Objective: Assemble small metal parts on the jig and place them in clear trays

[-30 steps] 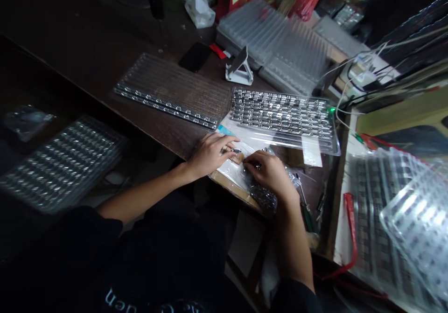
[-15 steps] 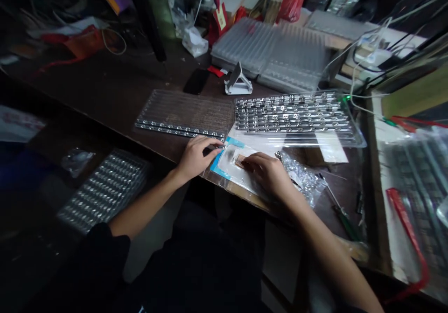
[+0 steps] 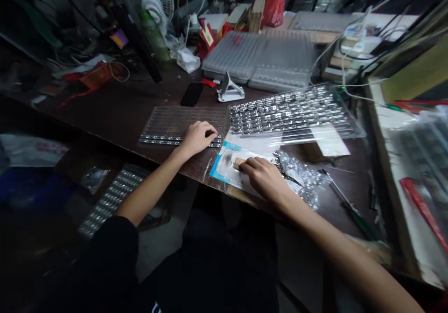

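At the near edge of the table (image 3: 115,105), a white sheet (image 3: 224,166) with blue tape carries a small wooden block (image 3: 238,163). The right hand (image 3: 264,175) touches the block, fingers curled together; whether they grip anything cannot be told. Just right lies a clear bag (image 3: 310,177) of shiny parts, then a screwdriver (image 3: 346,205) towards the table's right edge. The left hand (image 3: 198,138), half closed, is over the near right corner of a ribbed tray (image 3: 171,119) with metal rods along its near edge; its grip is hidden. Right of that, a fuller tray (image 3: 280,112) holds rows of metal rods. Farther back are a phone (image 3: 192,93), a white stand (image 3: 230,92) and stacked trays (image 3: 259,59).
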### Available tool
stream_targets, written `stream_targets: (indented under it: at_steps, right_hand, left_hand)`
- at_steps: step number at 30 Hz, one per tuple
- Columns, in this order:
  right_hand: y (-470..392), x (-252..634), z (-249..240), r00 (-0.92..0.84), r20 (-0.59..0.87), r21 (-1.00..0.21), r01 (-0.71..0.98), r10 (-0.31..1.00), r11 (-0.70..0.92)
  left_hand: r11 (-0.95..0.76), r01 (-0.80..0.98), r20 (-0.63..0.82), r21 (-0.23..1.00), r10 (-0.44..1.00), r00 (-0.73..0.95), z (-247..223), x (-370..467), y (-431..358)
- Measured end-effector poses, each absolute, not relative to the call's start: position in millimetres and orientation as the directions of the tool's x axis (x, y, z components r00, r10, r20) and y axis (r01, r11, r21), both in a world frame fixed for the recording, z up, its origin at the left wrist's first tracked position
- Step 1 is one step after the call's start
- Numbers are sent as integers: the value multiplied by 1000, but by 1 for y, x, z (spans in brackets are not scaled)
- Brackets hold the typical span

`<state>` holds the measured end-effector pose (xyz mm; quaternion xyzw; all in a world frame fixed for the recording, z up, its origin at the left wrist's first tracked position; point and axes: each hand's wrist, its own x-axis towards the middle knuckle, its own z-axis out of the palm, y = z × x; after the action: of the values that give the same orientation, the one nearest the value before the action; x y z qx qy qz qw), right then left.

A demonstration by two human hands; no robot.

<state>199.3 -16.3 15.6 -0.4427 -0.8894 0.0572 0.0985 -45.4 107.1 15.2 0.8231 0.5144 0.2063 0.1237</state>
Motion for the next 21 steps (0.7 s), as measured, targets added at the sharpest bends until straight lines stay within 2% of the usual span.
stream_targets:
  at_steps: [5, 9, 11, 14, 17, 21]
  right_hand:
    - [-14, 204, 20, -555, 132, -250, 783, 821, 569]
    - [-10, 224, 27, -439, 96, -282, 849, 893, 447]
    - [-9, 236, 30, -368, 26, -279, 890, 929, 360]
    - [-10, 244, 34, -302, -76, -292, 918, 950, 269]
    - [-11, 243, 37, -301, -131, -303, 920, 945, 251]
    - [-11, 243, 39, -348, -142, -339, 897, 927, 285]
  left_hand:
    - [-425, 853, 169, 302, 905, 391, 25, -53, 105]
    - [-407, 897, 188, 172, 907, 376, 35, -58, 101]
    - [-433, 883, 211, 183, 894, 395, 39, -51, 100]
    - [-508, 820, 230, 263, 858, 459, 41, -25, 100]
    - [-560, 767, 235, 312, 828, 509, 39, 9, 101]
    - [-577, 762, 242, 295, 816, 524, 32, 39, 105]
